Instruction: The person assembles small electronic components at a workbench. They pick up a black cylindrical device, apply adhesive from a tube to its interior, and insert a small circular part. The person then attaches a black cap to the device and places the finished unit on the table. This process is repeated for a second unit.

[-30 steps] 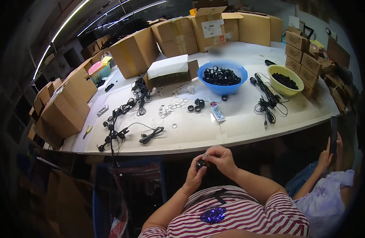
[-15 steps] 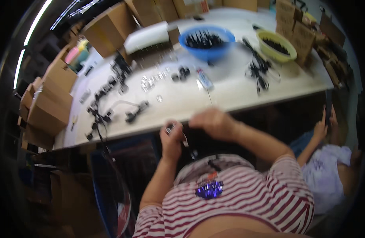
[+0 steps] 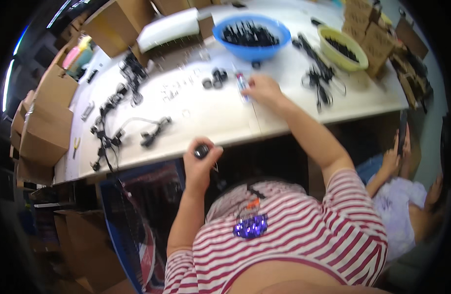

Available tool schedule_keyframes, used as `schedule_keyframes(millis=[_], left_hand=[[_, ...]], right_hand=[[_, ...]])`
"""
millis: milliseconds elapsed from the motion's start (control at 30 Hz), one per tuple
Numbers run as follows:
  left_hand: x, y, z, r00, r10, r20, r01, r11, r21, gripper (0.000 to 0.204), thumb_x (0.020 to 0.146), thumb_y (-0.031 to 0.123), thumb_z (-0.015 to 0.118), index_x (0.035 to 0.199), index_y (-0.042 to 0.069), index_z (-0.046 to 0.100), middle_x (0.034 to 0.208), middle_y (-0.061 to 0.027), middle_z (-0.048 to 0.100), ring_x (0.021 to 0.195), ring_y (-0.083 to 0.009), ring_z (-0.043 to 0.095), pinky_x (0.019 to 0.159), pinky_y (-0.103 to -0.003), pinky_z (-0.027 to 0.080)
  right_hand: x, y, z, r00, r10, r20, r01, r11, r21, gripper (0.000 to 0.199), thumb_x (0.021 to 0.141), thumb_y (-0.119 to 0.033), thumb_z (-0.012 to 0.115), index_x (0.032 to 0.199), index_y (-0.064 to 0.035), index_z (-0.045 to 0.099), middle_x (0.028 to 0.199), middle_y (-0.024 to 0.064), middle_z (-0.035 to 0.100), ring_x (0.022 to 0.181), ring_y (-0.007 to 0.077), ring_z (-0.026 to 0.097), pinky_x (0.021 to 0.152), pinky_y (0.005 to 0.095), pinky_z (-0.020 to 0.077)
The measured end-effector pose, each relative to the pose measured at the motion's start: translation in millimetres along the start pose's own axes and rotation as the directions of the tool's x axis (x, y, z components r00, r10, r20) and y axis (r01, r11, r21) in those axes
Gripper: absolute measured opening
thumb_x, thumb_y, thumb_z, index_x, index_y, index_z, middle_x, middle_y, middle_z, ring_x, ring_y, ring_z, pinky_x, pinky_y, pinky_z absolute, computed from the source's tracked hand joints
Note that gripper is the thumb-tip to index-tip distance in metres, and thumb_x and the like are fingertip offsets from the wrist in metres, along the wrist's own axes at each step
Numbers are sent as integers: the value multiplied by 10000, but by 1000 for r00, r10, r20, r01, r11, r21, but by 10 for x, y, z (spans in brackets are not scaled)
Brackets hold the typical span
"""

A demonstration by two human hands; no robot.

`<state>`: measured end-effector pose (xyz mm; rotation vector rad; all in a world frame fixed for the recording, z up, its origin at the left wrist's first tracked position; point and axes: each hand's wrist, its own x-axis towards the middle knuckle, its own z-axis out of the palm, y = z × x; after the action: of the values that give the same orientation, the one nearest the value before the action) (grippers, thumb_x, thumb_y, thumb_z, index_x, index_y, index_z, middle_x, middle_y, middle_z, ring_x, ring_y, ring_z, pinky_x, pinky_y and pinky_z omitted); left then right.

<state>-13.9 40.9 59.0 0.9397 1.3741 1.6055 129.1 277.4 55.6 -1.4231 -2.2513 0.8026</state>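
Note:
My left hand (image 3: 198,169) is closed around a small black round part (image 3: 201,151), just off the table's front edge. A thin pale strand hangs below that hand. My right hand (image 3: 265,92) reaches over the table, its thumb and fingers closed on a small white and blue tube (image 3: 241,84) with a red end. The tube points away from me and its near side is partly covered by the fingertips. Left of it is a cluster of black round parts (image 3: 216,78). Several small clear pieces (image 3: 179,89), blurred, lie farther left.
A blue bowl (image 3: 284,36) of black parts stands at the back, with a yellow bowl (image 3: 360,64) to its right. Black cables (image 3: 323,73) lie near the bowls; more wired black parts (image 3: 105,132) spread across the left. Cardboard boxes (image 3: 51,122) flank the table. Another person (image 3: 392,215) sits at right.
My right hand has moved forward from beside my left hand to the tube and closed on it. My left hand has turned, so the black round part now shows. The view has shifted slightly.

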Motion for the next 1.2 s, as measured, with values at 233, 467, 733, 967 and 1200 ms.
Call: schedule_keyframes(millis=[233, 467, 733, 967, 1200], left_hand=[[257, -53, 150, 996, -92, 20, 93, 995, -36, 192, 739, 30, 664, 916, 28, 587, 722, 34, 527, 620, -29, 471, 539, -162, 368], [343, -87, 240, 989, -55, 135, 48, 997, 53, 154, 752, 52, 690, 865, -19, 613, 751, -22, 619, 656, -55, 552, 600, -175, 440], [357, -147, 165, 976, -83, 201, 67, 994, 81, 154, 749, 94, 700, 829, -15, 626, 718, -12, 607, 667, -64, 549, 615, -203, 457], [409, -216, 226, 975, -74, 208, 18, 966, 259, 107, 720, 88, 701, 715, 21, 619, 637, -7, 597, 618, -59, 537, 556, -224, 442], [246, -231, 285, 952, -157, 262, 127, 984, 127, 115, 712, 46, 697, 761, -12, 610, 670, -31, 619, 596, -54, 557, 546, -182, 442]], right_hand=[[-594, -185, 218, 982, -187, -29, 160, 741, 652, 154, 788, -147, 630, 763, 0, 592, 646, 28, 562, 610, 78, 507, 553, 240, 422], [-1077, -261, 340, 957, -290, -26, 165, 465, 870, 74, 832, -40, 580, 885, -22, 532, 750, -2, 571, 667, 45, 539, 585, 183, 429], [-1035, -282, 287, 886, -426, 184, -9, 381, 925, 234, 769, -68, 671, 969, -4, 567, 811, 9, 596, 713, 50, 549, 631, 197, 446], [-1033, -212, 337, 943, -289, 163, -3, 483, 876, 122, 743, -77, 662, 834, -11, 615, 749, 25, 621, 686, 77, 563, 615, 235, 464], [-1087, -122, 320, 953, -279, 118, 29, 471, 882, 178, 798, -147, 639, 866, 15, 607, 713, 12, 598, 626, 44, 513, 565, 205, 425]])
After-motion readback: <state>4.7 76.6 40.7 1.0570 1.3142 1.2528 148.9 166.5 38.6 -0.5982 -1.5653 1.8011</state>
